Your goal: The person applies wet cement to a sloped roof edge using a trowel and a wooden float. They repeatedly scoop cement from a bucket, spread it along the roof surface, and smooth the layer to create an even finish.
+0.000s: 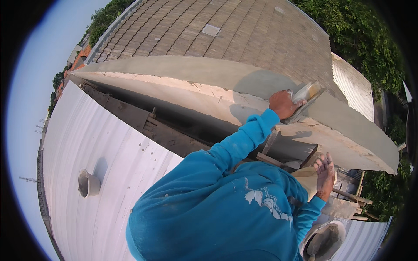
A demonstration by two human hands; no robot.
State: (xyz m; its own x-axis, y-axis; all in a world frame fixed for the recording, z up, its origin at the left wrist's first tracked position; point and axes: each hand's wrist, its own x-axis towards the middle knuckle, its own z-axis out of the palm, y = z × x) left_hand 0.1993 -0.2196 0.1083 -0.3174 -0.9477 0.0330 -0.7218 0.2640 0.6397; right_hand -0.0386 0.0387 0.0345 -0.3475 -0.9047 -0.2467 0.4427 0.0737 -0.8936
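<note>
My left hand (283, 104) is closed around a plastering float (308, 96), a flat tool with a pale, mortar-smeared back. The float lies against the grey plastered top band of a concrete wall edge (187, 69). Smooth grey plaster covers this band, while the face below it is paler with a rough, ragged border. Lower and to the right, my right hand (324, 176) is raised with its fingers apart and nothing visible in it. It is near the wall's pale underside, and its shadow falls there.
A tiled roof (226, 32) rises behind the wall. White corrugated roofing (96, 143) lies at the left with a small bucket (89, 183) on it. A dark gap (174, 126) runs beside the wall. A larger mortar bucket (324, 239) and wooden poles (352, 196) are at lower right.
</note>
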